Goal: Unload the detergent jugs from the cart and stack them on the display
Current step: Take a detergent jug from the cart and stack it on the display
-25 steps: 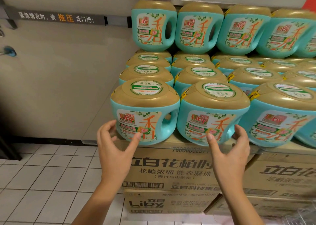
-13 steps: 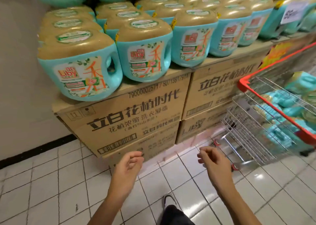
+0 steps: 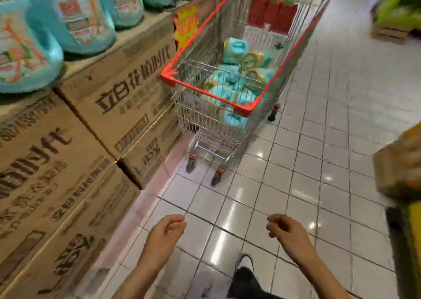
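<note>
A wire shopping cart (image 3: 200,87) with a red rim stands ahead of me on the tiled floor. Several teal detergent jugs (image 3: 234,48) with gold caps lie in it. At the upper left, more teal jugs (image 3: 77,21) stand in a row on the display of stacked cardboard boxes (image 3: 127,94). My left hand (image 3: 167,232) and my right hand (image 3: 284,230) hang low in front of me, fingers loosely curled, holding nothing. Both are well short of the cart.
White floor tiles (image 3: 319,162) stretch to the right of the cart. A blurred brown and yellow box (image 3: 403,162) juts in at the right edge. Red packs (image 3: 271,14) stand beyond the cart. My shoe (image 3: 245,264) shows at the bottom.
My hands left the jugs on the display and dropped low. The view has swung right, from the display to the cart, which now stands in the middle.
</note>
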`<state>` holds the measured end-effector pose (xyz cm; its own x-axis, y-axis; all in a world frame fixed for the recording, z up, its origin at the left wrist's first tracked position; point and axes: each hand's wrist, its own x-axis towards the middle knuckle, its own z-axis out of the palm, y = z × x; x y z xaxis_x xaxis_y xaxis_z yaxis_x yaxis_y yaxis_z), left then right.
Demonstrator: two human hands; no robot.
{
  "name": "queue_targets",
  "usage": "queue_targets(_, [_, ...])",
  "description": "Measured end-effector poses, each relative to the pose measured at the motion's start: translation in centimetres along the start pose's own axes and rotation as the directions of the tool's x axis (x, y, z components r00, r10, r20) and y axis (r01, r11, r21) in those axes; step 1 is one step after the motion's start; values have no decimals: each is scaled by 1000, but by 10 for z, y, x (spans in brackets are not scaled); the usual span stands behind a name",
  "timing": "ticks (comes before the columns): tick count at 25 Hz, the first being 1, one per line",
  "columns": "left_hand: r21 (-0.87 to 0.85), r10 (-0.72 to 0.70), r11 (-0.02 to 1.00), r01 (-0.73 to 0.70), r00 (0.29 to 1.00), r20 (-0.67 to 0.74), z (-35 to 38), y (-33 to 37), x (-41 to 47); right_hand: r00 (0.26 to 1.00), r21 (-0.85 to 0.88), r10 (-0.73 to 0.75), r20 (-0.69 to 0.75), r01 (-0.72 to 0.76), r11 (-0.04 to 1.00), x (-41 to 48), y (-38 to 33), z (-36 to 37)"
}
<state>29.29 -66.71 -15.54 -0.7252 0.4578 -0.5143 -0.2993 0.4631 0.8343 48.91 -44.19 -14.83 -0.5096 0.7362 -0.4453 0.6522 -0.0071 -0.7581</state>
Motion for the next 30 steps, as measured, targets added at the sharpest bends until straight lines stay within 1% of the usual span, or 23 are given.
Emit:
queue_targets(2, [15,3,1000,-4,1000,23,37,25,29,999,-3,34,-5,-34,999,30,4,-40])
queue_targets(4, [2,14,1000,-14,1000,7,71,51,53,999,-18,36,-14,-36,999,61,-2,-80])
queue_targets(7, [-57,65,996,-67,997,-31,116,101,88,998,-48,-49,-31,48,998,113,-27,-143])
queue_targets(9, [-78,119,989,-122,992,-41,141,137,114,994,-38,-94,-59,92,995,150,-51,-178])
queue_targets(15, [-190,286,934,-302,952,-109,192,267,222,952,33,-272,-139,279,960,297,-152,-244])
queue_targets(17, [-191,337,913,-362,929,-151,201,315,271,921,40,-354,-166,365,930,357,-194,-260])
queue_targets(20, [-150,345,912,-381,913,-220,205,387,344,875,-1,-459,-152,465,886,446,-269,-280])
queue_targets(23, [-101,305,936,-338,919,-250,208,454,428,837,-135,-539,-90,526,839,549,-342,-291])
queue_targets(25, [-124,241,951,-282,932,-269,215,484,480,828,-221,-560,-39,539,813,614,-379,-290])
queue_targets(28, [-214,75,968,-133,963,-260,232,504,561,825,-387,-560,83,544,745,706,-411,-277])
queue_targets(30, [-245,-45,969,-18,967,-250,245,508,612,821,-448,-545,171,557,699,766,-427,-262])
